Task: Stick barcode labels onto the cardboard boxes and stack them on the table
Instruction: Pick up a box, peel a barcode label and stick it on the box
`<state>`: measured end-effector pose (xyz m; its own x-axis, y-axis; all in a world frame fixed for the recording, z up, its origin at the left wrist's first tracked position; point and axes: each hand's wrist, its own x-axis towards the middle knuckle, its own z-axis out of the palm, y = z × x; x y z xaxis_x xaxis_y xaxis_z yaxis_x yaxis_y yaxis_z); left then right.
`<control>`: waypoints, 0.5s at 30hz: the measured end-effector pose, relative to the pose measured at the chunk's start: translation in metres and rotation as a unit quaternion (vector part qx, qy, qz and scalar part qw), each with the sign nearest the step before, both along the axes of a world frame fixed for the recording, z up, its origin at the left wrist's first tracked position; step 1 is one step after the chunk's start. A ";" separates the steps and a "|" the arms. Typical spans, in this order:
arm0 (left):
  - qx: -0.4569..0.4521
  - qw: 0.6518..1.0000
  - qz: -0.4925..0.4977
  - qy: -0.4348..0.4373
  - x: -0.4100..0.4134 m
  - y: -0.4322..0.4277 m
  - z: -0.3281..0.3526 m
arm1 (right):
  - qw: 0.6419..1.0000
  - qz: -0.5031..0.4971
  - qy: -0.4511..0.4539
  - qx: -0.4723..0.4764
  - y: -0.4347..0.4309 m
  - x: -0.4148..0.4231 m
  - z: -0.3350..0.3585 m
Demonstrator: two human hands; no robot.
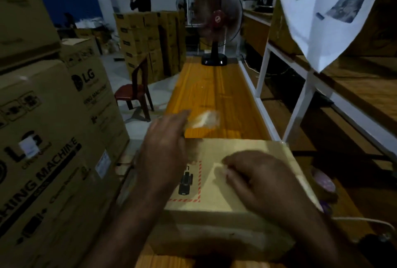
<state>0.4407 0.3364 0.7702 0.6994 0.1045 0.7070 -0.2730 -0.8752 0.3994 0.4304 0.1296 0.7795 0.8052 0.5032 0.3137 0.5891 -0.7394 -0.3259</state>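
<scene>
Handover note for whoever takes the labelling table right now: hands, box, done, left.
Left hand: over the far left corner of the box, seems to pinch a pale strip. The strip is blurred and may be label backing.
Right hand: curled fingertips on a pale label on the box top. Whether it is pressing or pinching cannot be told.
Cardboard box: on the orange table, right in front of the person.
Done: the label lies on this box.
Left: press it flat, put the strip aside, stack the box.
</scene>
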 end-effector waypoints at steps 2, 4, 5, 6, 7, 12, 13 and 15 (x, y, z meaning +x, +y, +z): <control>0.039 0.998 -0.010 0.053 0.002 0.003 -0.008 | 0.986 0.029 0.096 -0.133 0.016 -0.020 0.009; 0.054 0.995 -0.009 0.088 0.007 0.003 -0.008 | 0.967 0.028 0.140 -0.211 0.027 -0.028 0.011; 0.054 0.994 -0.009 0.099 0.008 0.001 -0.006 | 0.966 0.013 0.140 -0.217 0.030 -0.026 0.010; 0.055 0.993 -0.008 0.104 0.010 -0.001 -0.004 | 0.968 -0.011 0.135 -0.211 0.031 -0.020 0.008; 0.062 0.993 -0.006 0.105 0.010 -0.002 -0.004 | 0.969 -0.036 0.127 -0.208 0.031 -0.014 0.005; 0.096 0.987 0.014 0.131 0.016 -0.006 -0.007 | 0.963 0.036 0.088 -0.250 0.045 -0.022 -0.001; 0.098 0.985 0.015 0.145 0.017 -0.006 -0.008 | 0.964 0.059 0.061 -0.253 0.042 -0.027 -0.001; 0.099 0.983 0.017 0.156 0.016 -0.005 -0.008 | 0.969 0.045 0.043 -0.240 0.030 -0.028 0.001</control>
<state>0.4569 0.3312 0.7621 0.8841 0.0139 0.4671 -0.1331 -0.9507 0.2801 0.4021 0.1595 0.7809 0.7642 0.6437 -0.0402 0.6440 -0.7650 -0.0070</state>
